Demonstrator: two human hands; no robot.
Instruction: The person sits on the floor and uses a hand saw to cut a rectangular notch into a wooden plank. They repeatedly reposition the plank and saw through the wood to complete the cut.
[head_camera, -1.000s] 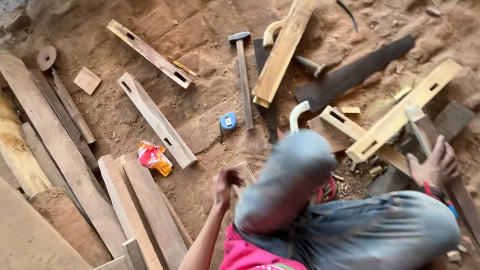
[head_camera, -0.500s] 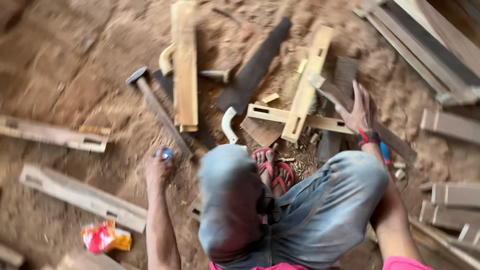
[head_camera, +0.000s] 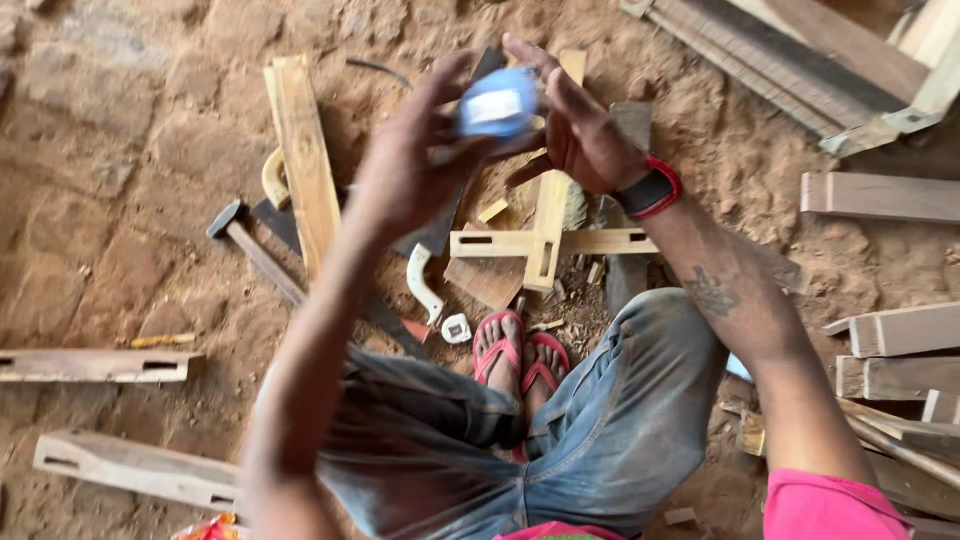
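**Both hands raised on a blue tape measure above the crossed timber**

The left hand (head_camera: 415, 165) and right hand (head_camera: 580, 130) are lifted toward the camera, forearms converging from the lower corners. Between them sits a small blue tape measure (head_camera: 497, 103) — left fingers curled closed on its near side, right fingers spread along its far side with the thumb tucked below. The view is blurred there; the exact grip of the right hand cannot be told. A red-and-black wristband (head_camera: 650, 190) circles the right wrist.

Directly beneath the tape measure, on the dirt floor, lie the crossed slotted wooden pieces (head_camera: 545, 240). Left of them: a long plank (head_camera: 303, 160) and a hammer (head_camera: 250, 245). Just below them, red sandals (head_camera: 520, 355) on the person's feet.
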